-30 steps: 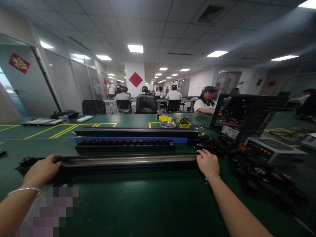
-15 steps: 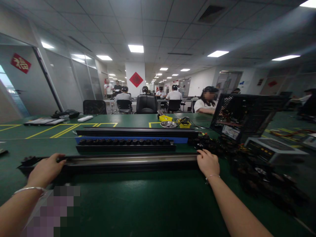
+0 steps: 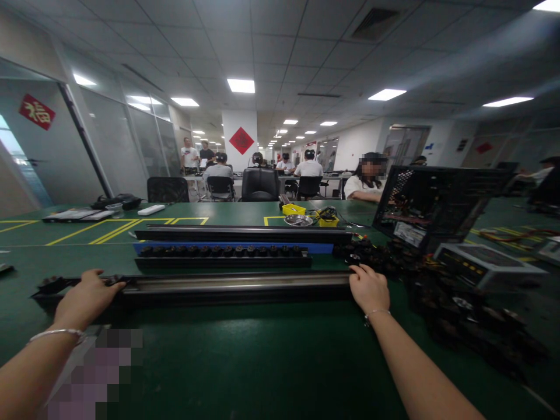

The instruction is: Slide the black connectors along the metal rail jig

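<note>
A long black rail (image 3: 245,284) with a shiny metal inner channel lies crosswise on the green table in front of me. My right hand (image 3: 370,289) grips its right end, fingers curled over the edge. Near the left end, my left hand (image 3: 86,298) reaches over the rail, its thumb and fingers closed around a small black part (image 3: 115,280) in the channel. The hand hides much of that part. More dark parts (image 3: 50,282) sit at the rail's far left end. Just behind lies a shorter black rail (image 3: 219,262) holding a row of black wheel-like parts (image 3: 239,251).
Further back are a blue strip (image 3: 324,248) and another long black rail (image 3: 245,234). To the right lie a heap of black parts (image 3: 464,315), a power supply (image 3: 485,265) and an open computer case (image 3: 437,204). A metal dish (image 3: 298,220) and yellow bins (image 3: 294,209) stand behind. A person (image 3: 365,188) sits across.
My left hand has slid slightly right along the rail, with the small black part at its fingertips. My right hand and the rail have stayed in place.
</note>
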A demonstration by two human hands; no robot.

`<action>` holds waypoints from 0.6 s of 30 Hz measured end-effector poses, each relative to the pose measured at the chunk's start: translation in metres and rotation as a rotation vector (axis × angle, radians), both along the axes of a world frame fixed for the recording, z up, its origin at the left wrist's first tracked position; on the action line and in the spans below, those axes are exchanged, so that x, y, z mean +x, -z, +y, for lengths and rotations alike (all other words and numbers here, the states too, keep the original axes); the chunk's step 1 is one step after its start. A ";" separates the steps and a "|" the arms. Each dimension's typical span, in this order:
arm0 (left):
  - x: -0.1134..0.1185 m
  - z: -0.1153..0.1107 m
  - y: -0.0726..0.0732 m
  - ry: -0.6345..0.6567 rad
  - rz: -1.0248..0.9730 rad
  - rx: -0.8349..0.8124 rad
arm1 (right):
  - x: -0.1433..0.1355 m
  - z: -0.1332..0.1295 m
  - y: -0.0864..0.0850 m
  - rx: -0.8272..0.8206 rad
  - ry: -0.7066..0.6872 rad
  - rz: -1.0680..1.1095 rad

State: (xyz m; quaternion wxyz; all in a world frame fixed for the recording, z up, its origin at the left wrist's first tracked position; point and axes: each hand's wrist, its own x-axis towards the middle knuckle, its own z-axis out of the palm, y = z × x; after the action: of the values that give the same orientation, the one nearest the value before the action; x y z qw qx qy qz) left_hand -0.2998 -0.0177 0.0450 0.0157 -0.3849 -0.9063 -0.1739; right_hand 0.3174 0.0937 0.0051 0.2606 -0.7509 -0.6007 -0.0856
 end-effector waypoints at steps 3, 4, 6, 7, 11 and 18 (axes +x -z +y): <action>0.002 0.000 -0.002 -0.055 -0.025 -0.075 | 0.000 0.000 0.000 -0.013 0.005 -0.009; 0.003 0.000 -0.003 -0.037 -0.022 -0.082 | 0.000 0.000 -0.001 -0.019 0.003 -0.010; 0.006 -0.001 -0.007 -0.002 -0.021 -0.099 | 0.000 0.000 -0.001 -0.030 -0.001 -0.003; 0.007 -0.002 -0.008 0.009 -0.028 -0.110 | 0.001 0.001 -0.001 -0.034 -0.005 0.001; 0.011 -0.005 -0.014 0.028 -0.041 -0.140 | 0.001 0.002 0.001 -0.025 -0.002 -0.016; 0.010 -0.007 -0.009 0.055 -0.052 -0.057 | 0.000 0.000 0.001 -0.008 0.009 0.011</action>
State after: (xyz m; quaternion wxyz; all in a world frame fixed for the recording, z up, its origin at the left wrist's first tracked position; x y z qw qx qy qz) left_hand -0.2894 -0.0245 0.0537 -0.0237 -0.4054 -0.9000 -0.1582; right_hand 0.3171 0.0941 0.0043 0.2605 -0.7550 -0.5963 -0.0803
